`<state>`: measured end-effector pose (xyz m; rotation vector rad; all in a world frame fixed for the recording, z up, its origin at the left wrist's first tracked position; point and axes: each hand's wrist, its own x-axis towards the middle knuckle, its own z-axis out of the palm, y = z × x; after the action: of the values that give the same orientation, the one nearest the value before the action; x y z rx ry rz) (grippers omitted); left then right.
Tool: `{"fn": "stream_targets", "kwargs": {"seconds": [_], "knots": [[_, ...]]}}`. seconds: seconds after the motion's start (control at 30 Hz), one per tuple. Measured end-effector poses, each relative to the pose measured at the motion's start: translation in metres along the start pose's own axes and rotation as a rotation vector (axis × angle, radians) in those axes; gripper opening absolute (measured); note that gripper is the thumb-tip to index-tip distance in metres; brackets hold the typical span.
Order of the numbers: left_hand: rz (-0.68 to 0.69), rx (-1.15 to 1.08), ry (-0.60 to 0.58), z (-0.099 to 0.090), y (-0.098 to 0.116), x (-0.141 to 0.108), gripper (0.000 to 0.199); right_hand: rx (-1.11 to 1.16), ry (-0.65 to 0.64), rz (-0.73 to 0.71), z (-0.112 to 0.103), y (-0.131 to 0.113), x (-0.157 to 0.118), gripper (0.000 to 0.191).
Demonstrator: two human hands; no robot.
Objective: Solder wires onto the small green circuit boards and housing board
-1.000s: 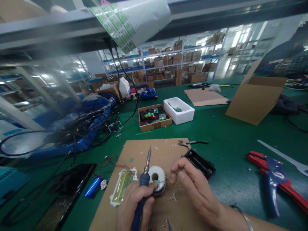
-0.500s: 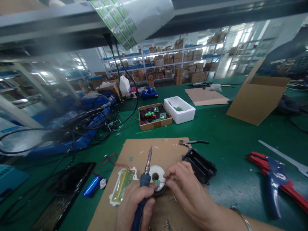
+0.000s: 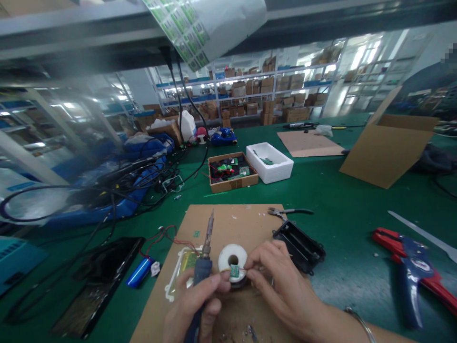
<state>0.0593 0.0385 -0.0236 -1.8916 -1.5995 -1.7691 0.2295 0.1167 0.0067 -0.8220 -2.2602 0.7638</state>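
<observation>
Left hand (image 3: 187,305) gripped iron (image 3: 203,270), tip clear of board (image 3: 234,271) at lower centre, over spool (image 3: 224,259). Right hand (image 3: 282,281) pinched wire (image 3: 243,270) at board's right edge; joint seemingly unfinished, could not tell surely. Second board (image 3: 196,234), left of centre, lay loose.

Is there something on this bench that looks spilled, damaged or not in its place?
Nothing looks clearly damaged. Small metallic-looking bits lie loose on the cardboard mat, nearer the wearer than the white spool, so that part looks littered. The pliers lie askew across the mat's right edge.
</observation>
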Motion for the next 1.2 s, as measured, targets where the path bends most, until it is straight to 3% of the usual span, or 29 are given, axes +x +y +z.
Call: {"fn": "stream_targets", "kwargs": {"seconds": [0.23, 0.43, 0.67, 0.93, 1.1, 1.2], "knots": [[0.025, 0.050, 0.011, -0.0021, -0.0026, 0.0002, 0.016, 0.096, -0.012, 0.067, -0.0011, 0.0021, -0.0045, 0.006], [0.064, -0.001, 0.040, 0.0029, -0.0035, 0.0009, 0.016, 0.114, -0.027, 0.123, -0.0012, 0.0049, -0.0070, 0.022], [0.107, 0.062, -0.090, 0.0049, -0.0006, 0.0055, 0.017, 0.019, -0.006, 0.065, 0.0020, 0.0021, -0.0001, 0.013], [0.038, 0.054, -0.189, 0.0002, 0.0009, 0.0031, 0.016, 0.068, 0.040, 0.097, 0.0053, 0.0028, 0.0003, 0.009], [0.036, 0.007, -0.203, -0.0016, 0.0025, 0.0049, 0.015, 0.062, 0.021, 0.143, 0.0060, 0.0056, -0.0035, 0.003], [0.043, 0.024, -0.189, -0.0007, 0.0018, 0.0047, 0.014, 0.104, 0.017, 0.163, 0.0055, 0.0081, -0.0078, 0.011]]}}
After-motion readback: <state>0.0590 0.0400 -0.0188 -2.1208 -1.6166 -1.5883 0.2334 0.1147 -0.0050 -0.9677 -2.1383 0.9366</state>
